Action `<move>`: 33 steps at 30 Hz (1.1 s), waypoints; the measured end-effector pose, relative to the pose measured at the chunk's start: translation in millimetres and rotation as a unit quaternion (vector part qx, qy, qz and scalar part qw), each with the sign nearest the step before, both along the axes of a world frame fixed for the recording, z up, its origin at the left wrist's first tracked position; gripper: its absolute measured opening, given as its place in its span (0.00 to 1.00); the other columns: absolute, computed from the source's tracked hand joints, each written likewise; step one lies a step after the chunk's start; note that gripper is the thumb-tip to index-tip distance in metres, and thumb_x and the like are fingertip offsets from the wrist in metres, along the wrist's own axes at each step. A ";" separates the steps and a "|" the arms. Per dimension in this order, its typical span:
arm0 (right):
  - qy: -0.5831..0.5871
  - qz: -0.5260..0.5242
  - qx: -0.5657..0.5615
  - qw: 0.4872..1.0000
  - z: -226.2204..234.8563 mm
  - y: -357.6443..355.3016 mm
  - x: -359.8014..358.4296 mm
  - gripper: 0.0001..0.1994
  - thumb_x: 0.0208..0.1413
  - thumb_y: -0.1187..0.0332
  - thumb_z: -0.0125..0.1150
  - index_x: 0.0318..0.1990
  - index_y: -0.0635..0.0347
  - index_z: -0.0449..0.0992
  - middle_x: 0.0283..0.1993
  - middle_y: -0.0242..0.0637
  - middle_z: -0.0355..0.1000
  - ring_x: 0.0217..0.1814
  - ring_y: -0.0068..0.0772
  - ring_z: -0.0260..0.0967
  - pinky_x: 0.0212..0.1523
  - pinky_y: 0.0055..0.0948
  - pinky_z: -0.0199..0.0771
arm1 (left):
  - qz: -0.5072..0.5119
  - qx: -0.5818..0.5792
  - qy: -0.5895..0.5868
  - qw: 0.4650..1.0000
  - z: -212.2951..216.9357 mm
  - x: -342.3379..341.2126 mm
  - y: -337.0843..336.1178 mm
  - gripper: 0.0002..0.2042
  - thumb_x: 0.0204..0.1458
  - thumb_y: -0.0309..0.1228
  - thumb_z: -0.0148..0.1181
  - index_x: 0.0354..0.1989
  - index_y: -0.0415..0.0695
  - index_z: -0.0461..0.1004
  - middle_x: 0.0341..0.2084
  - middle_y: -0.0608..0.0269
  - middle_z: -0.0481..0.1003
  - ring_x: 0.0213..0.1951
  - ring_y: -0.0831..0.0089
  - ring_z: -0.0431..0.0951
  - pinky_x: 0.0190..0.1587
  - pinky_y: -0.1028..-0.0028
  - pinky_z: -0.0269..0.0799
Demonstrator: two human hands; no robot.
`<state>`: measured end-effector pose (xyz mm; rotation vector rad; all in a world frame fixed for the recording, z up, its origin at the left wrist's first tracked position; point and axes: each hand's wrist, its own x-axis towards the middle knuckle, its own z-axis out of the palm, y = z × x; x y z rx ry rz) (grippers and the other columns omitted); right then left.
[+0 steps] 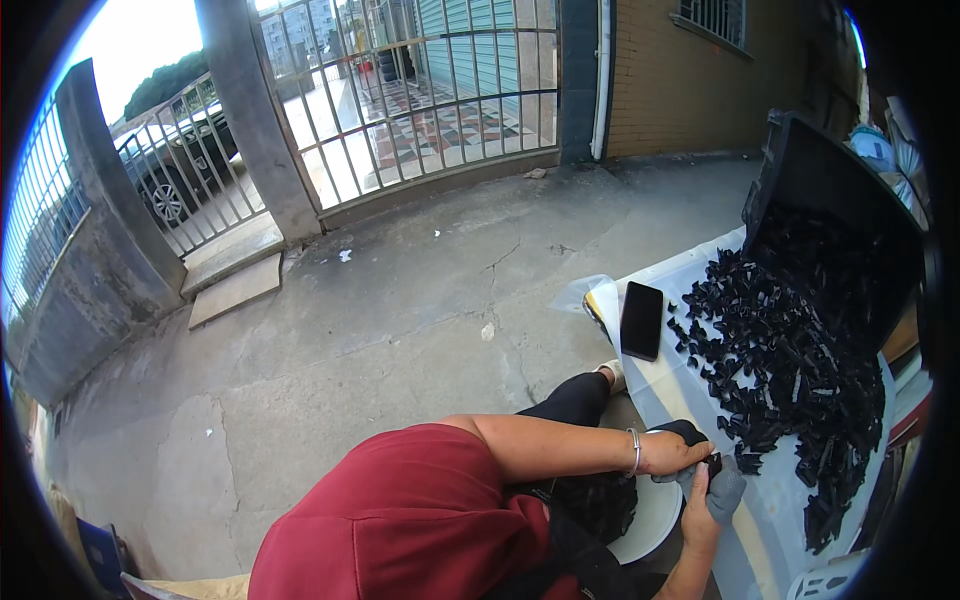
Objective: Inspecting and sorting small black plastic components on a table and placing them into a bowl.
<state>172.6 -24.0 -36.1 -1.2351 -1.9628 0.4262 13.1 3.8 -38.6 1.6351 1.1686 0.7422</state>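
Both my hands meet over the table's near edge, wearing grey partial gloves that leave the thumbs bare. My left hand (678, 455), with a bracelet at its wrist, is closed and pinches a small black plastic piece (713, 464). From below, my right hand (708, 492) closes on the same piece, its thumb pointing up against it. The fingers hide most of the piece. Under my left forearm, a round white basin (655, 520) holds more black pieces (598, 505). Next to my hands, a big pile of similar black pieces (760, 350) spreads over the table.
A white sheet covers the table (655, 385). On it lies a black phone (642, 320). Behind the pile, a large black crate (840, 190) stands tipped, with pieces spilling out. A white plastic basket (830, 580) sits at the lower right. Concrete floor (400, 330) extends leftward to a barred fence (420, 110).
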 end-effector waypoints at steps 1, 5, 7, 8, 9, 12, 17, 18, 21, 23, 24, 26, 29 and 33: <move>-0.024 0.003 0.045 0.999 -0.8 -1.2 2.0 0.14 0.53 0.69 0.53 0.44 0.69 0.66 0.42 0.49 0.65 0.41 0.46 0.62 0.43 0.36 0.63 | -0.020 -0.006 0.035 0.999 26.8 -6.2 -7.6 0.25 0.57 0.50 0.35 0.40 0.39 0.70 0.35 0.41 0.71 0.40 0.52 0.72 0.44 0.67 0.66; -0.014 0.042 0.068 0.997 12.0 -2.6 -1.5 0.12 0.52 0.71 0.52 0.43 0.69 0.68 0.44 0.49 0.66 0.42 0.49 0.62 0.43 0.37 0.63 | 0.024 -0.051 0.115 0.992 30.2 -30.6 -9.5 0.28 0.56 0.54 0.35 0.40 0.40 0.71 0.33 0.50 0.74 0.37 0.59 0.73 0.44 0.70 0.66; -0.037 0.070 0.054 0.995 27.0 -1.8 -8.5 0.11 0.52 0.70 0.54 0.41 0.66 0.71 0.39 0.45 0.69 0.39 0.43 0.63 0.41 0.33 0.63 | 0.063 -0.020 0.017 0.998 33.9 -44.8 -14.0 0.25 0.58 0.49 0.37 0.38 0.38 0.72 0.25 0.58 0.73 0.29 0.73 0.71 0.35 0.74 0.67; -0.088 0.069 0.096 0.989 33.9 -2.5 -12.4 0.09 0.51 0.69 0.56 0.39 0.61 0.73 0.35 0.40 0.71 0.35 0.42 0.64 0.38 0.33 0.64 | 0.082 0.008 -0.040 0.996 15.3 -49.7 -10.4 0.22 0.58 0.47 0.40 0.35 0.39 0.73 0.23 0.63 0.72 0.25 0.77 0.69 0.30 0.76 0.66; -0.103 0.086 0.119 0.984 30.6 0.6 -10.1 0.09 0.50 0.67 0.57 0.39 0.57 0.74 0.34 0.37 0.72 0.32 0.41 0.65 0.36 0.33 0.64 | 0.075 0.011 -0.033 0.997 16.0 -50.1 -10.5 0.22 0.58 0.47 0.40 0.35 0.39 0.72 0.22 0.61 0.73 0.25 0.73 0.70 0.30 0.74 0.67; -0.175 0.014 0.052 0.983 36.6 -4.0 -7.1 0.08 0.49 0.66 0.58 0.36 0.55 0.75 0.33 0.35 0.72 0.30 0.39 0.65 0.33 0.33 0.64 | 0.055 -0.008 -0.008 0.998 30.4 -40.9 -7.8 0.21 0.57 0.46 0.41 0.33 0.39 0.72 0.19 0.63 0.70 0.21 0.75 0.68 0.27 0.74 0.65; -0.160 0.028 0.131 0.978 22.1 -5.0 -1.0 0.08 0.49 0.64 0.57 0.29 0.58 0.74 0.33 0.37 0.72 0.30 0.40 0.66 0.33 0.34 0.63 | 0.028 0.017 -0.002 0.999 30.7 -31.7 -11.8 0.21 0.58 0.46 0.41 0.29 0.39 0.70 0.16 0.64 0.68 0.19 0.75 0.65 0.25 0.73 0.64; -0.143 0.033 0.123 0.982 21.9 -6.2 -1.8 0.08 0.49 0.63 0.57 0.29 0.58 0.74 0.32 0.38 0.72 0.30 0.40 0.66 0.34 0.35 0.63 | 0.023 0.016 -0.001 1.000 30.5 -30.7 -12.2 0.21 0.58 0.46 0.41 0.29 0.39 0.70 0.16 0.64 0.68 0.19 0.75 0.65 0.25 0.73 0.64; -0.221 0.009 0.141 0.965 25.9 -8.6 -1.2 0.07 0.47 0.65 0.57 0.29 0.58 0.74 0.29 0.38 0.70 0.30 0.41 0.66 0.33 0.36 0.63 | 0.020 0.040 0.017 0.999 27.3 -26.2 -12.5 0.20 0.58 0.44 0.40 0.28 0.39 0.70 0.17 0.58 0.70 0.19 0.66 0.68 0.26 0.69 0.65; -0.228 0.005 0.171 0.958 21.9 -8.8 -7.4 0.06 0.46 0.66 0.57 0.28 0.58 0.73 0.26 0.38 0.69 0.27 0.41 0.66 0.29 0.36 0.63 | 0.035 0.199 0.044 0.978 22.2 -19.2 -15.6 0.18 0.58 0.40 0.40 0.27 0.38 0.70 0.20 0.49 0.71 0.22 0.52 0.70 0.28 0.63 0.65; -0.236 0.005 0.201 0.951 18.3 -8.5 -11.0 0.04 0.46 0.68 0.56 0.27 0.57 0.72 0.23 0.37 0.68 0.25 0.40 0.66 0.25 0.36 0.63 | 0.032 0.198 0.043 0.979 23.7 -16.5 -17.9 0.18 0.58 0.40 0.40 0.27 0.38 0.70 0.20 0.49 0.71 0.22 0.52 0.70 0.28 0.63 0.65; -0.199 0.012 0.204 0.958 6.3 -5.8 -16.2 0.04 0.45 0.68 0.56 0.27 0.57 0.72 0.23 0.38 0.68 0.26 0.40 0.66 0.26 0.37 0.64 | 0.035 0.185 0.155 0.970 37.4 -8.6 -22.2 0.16 0.57 0.36 0.40 0.26 0.39 0.70 0.22 0.44 0.71 0.27 0.45 0.69 0.30 0.59 0.65; -0.154 0.047 0.173 0.972 2.7 -4.3 -16.9 0.05 0.45 0.67 0.55 0.27 0.58 0.72 0.25 0.39 0.68 0.29 0.42 0.67 0.28 0.38 0.65 | 0.009 0.173 0.159 0.972 34.0 -15.3 -21.6 0.15 0.57 0.34 0.41 0.24 0.39 0.69 0.21 0.45 0.71 0.27 0.46 0.70 0.29 0.58 0.65; -0.148 0.121 0.014 0.981 24.7 0.9 2.8 0.09 0.48 0.63 0.55 0.30 0.58 0.73 0.31 0.41 0.70 0.34 0.49 0.66 0.36 0.42 0.65 | -0.074 0.163 0.270 0.946 30.9 -34.3 -1.1 0.17 0.56 0.39 0.42 0.25 0.39 0.70 0.22 0.47 0.72 0.28 0.50 0.72 0.31 0.60 0.66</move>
